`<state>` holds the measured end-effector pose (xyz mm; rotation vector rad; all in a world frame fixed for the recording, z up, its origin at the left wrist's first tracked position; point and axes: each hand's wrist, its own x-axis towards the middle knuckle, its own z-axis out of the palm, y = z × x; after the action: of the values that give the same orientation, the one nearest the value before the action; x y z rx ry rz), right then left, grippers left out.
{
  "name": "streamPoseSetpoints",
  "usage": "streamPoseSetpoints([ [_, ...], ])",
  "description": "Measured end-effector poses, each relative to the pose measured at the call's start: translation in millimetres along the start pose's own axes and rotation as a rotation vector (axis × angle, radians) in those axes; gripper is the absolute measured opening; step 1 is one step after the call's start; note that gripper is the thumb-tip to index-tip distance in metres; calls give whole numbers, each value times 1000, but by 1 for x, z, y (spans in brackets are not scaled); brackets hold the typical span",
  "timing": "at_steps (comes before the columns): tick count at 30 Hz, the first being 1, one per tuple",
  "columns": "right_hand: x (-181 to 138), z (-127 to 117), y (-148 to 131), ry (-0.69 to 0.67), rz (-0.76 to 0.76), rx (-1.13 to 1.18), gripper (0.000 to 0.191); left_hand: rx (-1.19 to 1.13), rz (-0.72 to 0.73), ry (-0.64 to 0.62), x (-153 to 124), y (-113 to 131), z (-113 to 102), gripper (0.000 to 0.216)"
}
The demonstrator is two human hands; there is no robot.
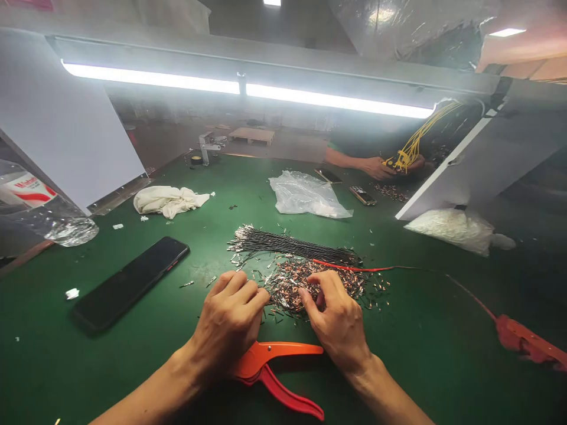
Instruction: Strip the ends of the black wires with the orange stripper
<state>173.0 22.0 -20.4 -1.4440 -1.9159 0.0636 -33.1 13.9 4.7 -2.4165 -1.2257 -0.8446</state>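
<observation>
From my remote seat, I see the right hand curved at the near side of the heap of short wire pieces, thumb and forefinger parted; whether they touch it I can't tell. The left hand is curled at the heap's left edge, its fingertips turned out of my sight, so I can't tell whether they pinch anything. Just beyond the heap lies a bundle of black wires, with a thin red strip across its right end.

For sideways movement, I have green tabletop between the right hand and a red object, and a narrower stretch leftward to the phone. The left hand hides the head of the orange-handled tool. The red object is blurred and cut off by the frame, as is the bottle. Opposite, yellow wires partly cover a co-worker's hands.
</observation>
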Motion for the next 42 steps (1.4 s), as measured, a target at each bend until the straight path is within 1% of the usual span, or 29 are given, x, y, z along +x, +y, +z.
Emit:
streamPoseSetpoints([
  [4, -1, 1, 1, -40, -17, 15, 18, -4, -13, 21, 1, -2, -3, 19],
  [10, -2, 2, 1, -72, -26, 47, 12, 13, -23, 40, 1, -5, -4, 18],
  [14, -2, 2, 2, -75, -36, 49, 17, 23, -28, 40, 1, -6, -2, 20],
  [20, -1, 3, 0, -38, -48, 36, 22, 7, -78, 60, 1, -11, 1, 23],
  [24, 0, 3, -1, -4, -58, 17, 32, -8, -100, 81, 1, -14, 2, 24],
  [26, 1, 3, -1, 15, -61, 7, 35, -23, -111, 84, 1, -15, 2, 23],
  [33, 3, -2, -1, 57, -88, -15, 34, -56, -160, 99, 0, -22, 4, 25],
  [39, 5, -2, -2, 76, -105, -22, 33, -112, -168, 143, 0, -22, 4, 26],
  [42, 5, -2, -2, 84, -112, -18, 33, -160, -197, 148, -1, -22, 4, 25],
])
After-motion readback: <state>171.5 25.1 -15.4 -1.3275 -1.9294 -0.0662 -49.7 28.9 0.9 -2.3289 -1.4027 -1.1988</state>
